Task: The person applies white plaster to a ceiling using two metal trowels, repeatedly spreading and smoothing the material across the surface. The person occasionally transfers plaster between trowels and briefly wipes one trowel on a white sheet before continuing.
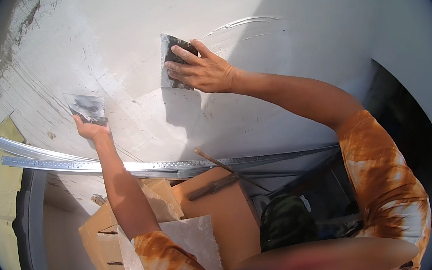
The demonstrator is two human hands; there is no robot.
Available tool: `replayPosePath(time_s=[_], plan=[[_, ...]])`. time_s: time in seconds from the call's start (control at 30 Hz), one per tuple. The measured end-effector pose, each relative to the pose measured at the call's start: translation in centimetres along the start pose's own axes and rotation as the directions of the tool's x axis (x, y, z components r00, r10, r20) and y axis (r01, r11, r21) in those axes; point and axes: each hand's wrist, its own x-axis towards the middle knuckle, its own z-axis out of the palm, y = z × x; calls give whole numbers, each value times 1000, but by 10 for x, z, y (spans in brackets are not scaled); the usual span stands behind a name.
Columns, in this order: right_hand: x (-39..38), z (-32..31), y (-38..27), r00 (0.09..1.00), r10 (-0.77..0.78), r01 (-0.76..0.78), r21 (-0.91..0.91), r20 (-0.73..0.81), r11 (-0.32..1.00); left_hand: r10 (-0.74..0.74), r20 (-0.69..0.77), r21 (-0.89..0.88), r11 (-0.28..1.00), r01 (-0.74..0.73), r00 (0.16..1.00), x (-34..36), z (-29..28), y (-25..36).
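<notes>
The fingers point(184, 55) of the right hand point(206, 75) are spread over the dark back of a flat scraper point(164, 55), which stands tilted at the pale wall point(123, 38); whether its edge touches, I cannot tell. The left hand point(92, 129) grips a second scraper point(87, 107) by its lower end, other fingers than the thumb mostly hidden. Right of the first one, a curved white ridge point(242, 22) marks the wall. Below are long metal strips point(160, 165), then brown cardboard point(231, 214)

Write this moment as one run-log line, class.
Left hand: holds smeared blade; Right hand: holds dark blade at wall; Perforated metal strip: below both blades
</notes>
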Motion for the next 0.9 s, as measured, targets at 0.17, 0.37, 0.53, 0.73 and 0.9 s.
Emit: replayPosePath(time_s=[0.17,0.37,0.53,0.73,0.9], plan=[[-153,-11,107,960,253,-272,-181,-121,945,-26,9,19,999,26,1000,-5,4,1],[-296,-33,135,839,544,-527,-225,15,819,-36,-41,1,999,36,999,1,2,1],[-267,-55,74,823,569,-567,-92,-11,819,20,46,-28,999,-19,999,1,0,-5],[-54,-18,-19,989,83,-53,225,-126,973,68,96,-90,994,-59,993,-3,3,-3],[78,-10,-68,964,-259,258,29,52,966,47,17,-14,999,-46,999,-8,4,-1]])
